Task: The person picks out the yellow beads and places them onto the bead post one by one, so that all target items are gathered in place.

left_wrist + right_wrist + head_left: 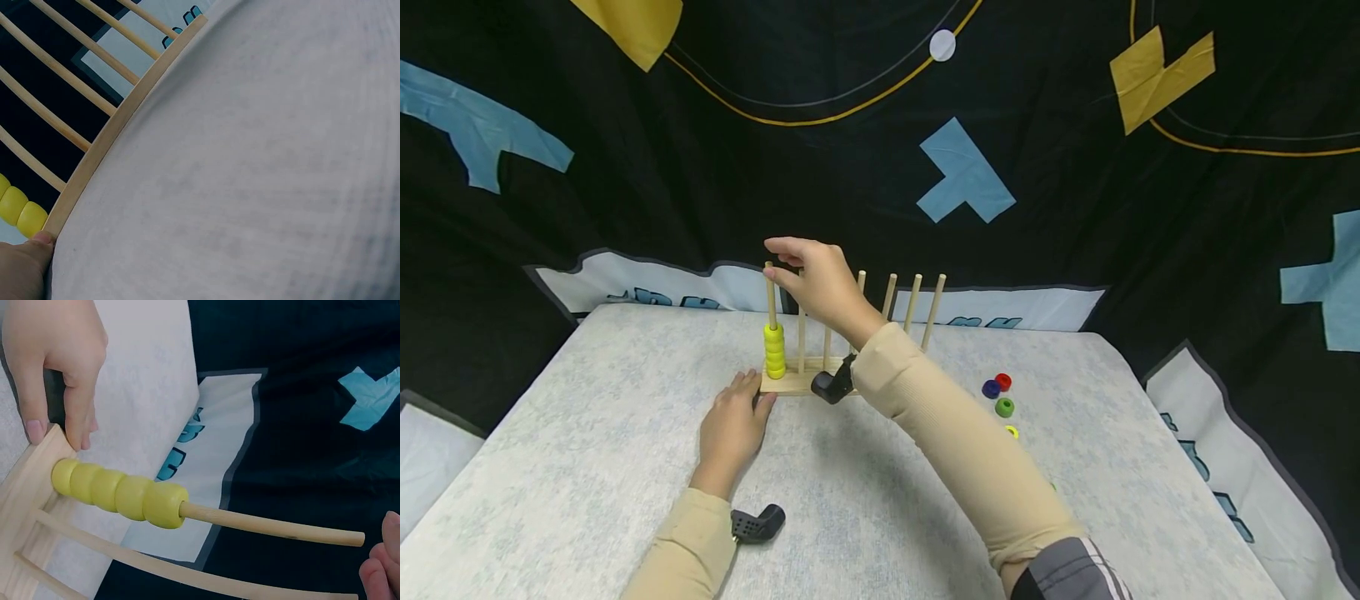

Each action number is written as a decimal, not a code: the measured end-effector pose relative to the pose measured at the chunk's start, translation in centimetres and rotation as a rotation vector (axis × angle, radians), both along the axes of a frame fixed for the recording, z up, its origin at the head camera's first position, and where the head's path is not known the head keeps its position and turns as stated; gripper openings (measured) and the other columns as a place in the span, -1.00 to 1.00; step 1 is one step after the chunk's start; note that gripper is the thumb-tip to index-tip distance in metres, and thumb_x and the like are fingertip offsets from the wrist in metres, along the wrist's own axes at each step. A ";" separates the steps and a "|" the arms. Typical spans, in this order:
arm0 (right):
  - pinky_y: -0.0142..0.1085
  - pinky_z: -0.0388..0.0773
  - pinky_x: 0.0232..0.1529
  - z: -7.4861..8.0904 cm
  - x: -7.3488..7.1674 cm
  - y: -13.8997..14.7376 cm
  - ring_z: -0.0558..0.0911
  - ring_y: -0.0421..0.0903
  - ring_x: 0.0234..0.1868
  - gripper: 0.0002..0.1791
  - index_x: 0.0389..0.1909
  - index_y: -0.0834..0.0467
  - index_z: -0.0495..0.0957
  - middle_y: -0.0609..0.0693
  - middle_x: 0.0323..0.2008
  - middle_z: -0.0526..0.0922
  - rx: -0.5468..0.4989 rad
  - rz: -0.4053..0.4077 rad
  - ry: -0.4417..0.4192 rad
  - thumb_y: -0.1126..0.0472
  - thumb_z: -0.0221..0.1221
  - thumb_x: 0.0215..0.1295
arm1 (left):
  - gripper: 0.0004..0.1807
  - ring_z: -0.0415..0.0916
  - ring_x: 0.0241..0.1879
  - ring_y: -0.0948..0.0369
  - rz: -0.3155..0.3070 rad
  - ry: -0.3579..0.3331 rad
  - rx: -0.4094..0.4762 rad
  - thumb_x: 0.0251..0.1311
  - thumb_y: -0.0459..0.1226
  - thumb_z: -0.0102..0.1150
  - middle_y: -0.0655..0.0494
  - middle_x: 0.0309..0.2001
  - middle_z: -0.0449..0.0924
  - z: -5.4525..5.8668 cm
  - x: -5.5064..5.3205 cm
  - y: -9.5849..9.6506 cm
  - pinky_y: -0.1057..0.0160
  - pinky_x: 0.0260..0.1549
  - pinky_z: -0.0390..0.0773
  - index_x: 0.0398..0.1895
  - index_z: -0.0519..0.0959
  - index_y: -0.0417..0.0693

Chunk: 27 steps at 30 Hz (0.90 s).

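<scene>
A wooden peg stand [792, 385] with several upright pegs stands toward the far side of the table. Several yellow beads [774, 352] are stacked on its leftmost peg, whose upper part is bare in the right wrist view. My left hand [730, 429] grips the left end of the base, thumb at the front edge, fingers round the end. Just above the tip of the beaded peg [281, 530] is my right hand [823, 283], its thumb and fingers parted and no bead visible between them. My right hand and forearm hide part of the stand.
To the right of the stand lie loose beads: red [1003, 382], blue [991, 389], green [1004, 407] and a yellow one [1012, 432] partly behind my right sleeve. A black curtain [850, 183] hangs behind the table [625, 433].
</scene>
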State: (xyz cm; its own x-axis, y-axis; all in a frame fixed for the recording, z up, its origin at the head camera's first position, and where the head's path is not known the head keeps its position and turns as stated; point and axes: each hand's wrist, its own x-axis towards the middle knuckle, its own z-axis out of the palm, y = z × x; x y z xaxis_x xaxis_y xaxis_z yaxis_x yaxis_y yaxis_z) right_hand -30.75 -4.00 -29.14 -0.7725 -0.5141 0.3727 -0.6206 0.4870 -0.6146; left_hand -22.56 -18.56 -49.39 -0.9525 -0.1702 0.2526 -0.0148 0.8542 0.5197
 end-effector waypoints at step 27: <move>-0.30 0.67 0.03 -5.4 4.1 15.0 0.71 -0.12 -0.04 -0.59 0.17 0.12 0.60 0.02 0.04 0.72 -0.069 0.021 0.090 0.19 0.31 0.30 | -0.42 0.25 0.39 -0.30 0.005 -0.005 0.000 0.44 -0.11 0.09 -0.25 0.42 0.31 -0.1 -0.1 0.1 -0.39 0.21 0.35 0.39 0.35 -0.28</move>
